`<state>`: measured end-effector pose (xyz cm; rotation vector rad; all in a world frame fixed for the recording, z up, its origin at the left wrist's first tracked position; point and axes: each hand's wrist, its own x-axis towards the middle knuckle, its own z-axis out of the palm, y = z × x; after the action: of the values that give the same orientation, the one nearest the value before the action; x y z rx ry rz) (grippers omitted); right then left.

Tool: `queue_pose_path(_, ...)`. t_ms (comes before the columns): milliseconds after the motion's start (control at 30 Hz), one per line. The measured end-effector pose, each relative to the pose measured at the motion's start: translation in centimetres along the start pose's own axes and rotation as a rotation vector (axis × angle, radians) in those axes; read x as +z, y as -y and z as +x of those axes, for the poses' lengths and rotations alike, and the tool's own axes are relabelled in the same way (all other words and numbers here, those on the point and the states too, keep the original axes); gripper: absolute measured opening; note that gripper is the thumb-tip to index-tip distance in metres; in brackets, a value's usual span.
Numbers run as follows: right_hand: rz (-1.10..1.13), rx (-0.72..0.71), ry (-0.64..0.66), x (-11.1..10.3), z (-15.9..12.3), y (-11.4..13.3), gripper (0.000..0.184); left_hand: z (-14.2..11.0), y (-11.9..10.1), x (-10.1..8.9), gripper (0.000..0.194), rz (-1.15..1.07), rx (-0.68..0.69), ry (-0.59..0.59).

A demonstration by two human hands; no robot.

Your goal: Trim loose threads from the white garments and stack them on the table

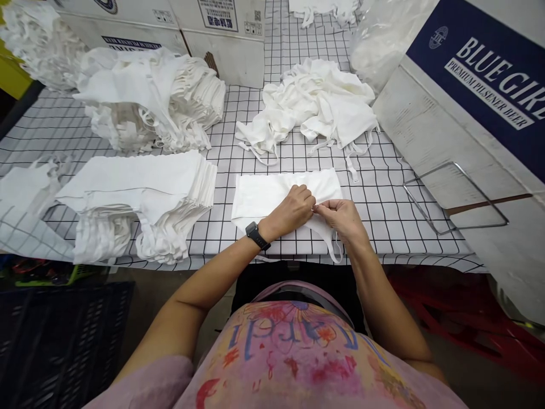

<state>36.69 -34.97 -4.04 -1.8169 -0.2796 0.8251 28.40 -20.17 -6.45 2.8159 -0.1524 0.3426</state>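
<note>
A white garment with thin straps [264, 193], like a bra top, lies flattened on the table right in front of me. My left hand [293, 210], with a black watch on the wrist, rests on the garment with its fingers curled closed. Close beside it, my right hand [343, 218] pinches the garment's lower right part, thumb and index finger together. The two hands' fingertips almost meet there, and the exact bit of cloth between them is partly hidden. One strap [336, 250] hangs toward the table's front edge, below my right hand.
Left of me stands a neat stack of white garments [140, 176], with a taller pile [170, 96] behind. A loose heap [315, 102] lies ahead. Cardboard boxes [460, 142] flank the right side and the back [238, 51]. A wire frame [455, 227] leans at right.
</note>
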Motion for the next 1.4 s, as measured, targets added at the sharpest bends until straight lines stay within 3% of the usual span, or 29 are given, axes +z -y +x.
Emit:
queue_pose_path(167, -0.005, -0.002, -0.032, 0.0, 0.2, 0.0, 0.021, 0.1, 0.1, 0.3, 0.018, -0.033, -0.026, -0.003)
queue_pose_path(400, 0.079, 0.085, 0.008, -0.3, 0.3, 0.0, 0.022, 0.0, 0.2, 0.4, 0.011, -0.146, -0.084, -0.040)
queue_pose_path(633, 0.090, 0.062, 0.059, -0.6, 0.6, -0.4, 0.024, -0.2, 0.4, 0.5, 0.006, -0.244, -0.118, -0.103)
queue_pose_path(967, 0.104, 0.084, 0.062, -0.7, 1.3, -0.5, 0.023, -0.6, 0.8, 0.4, 0.010, -0.241, -0.002, -0.181)
queue_pose_path(1400, 0.105, -0.041, -0.213, 1.1, -0.3, -1.2, 0.020, -0.6, 0.2, 0.4, 0.017, -0.178, -0.019, -0.128)
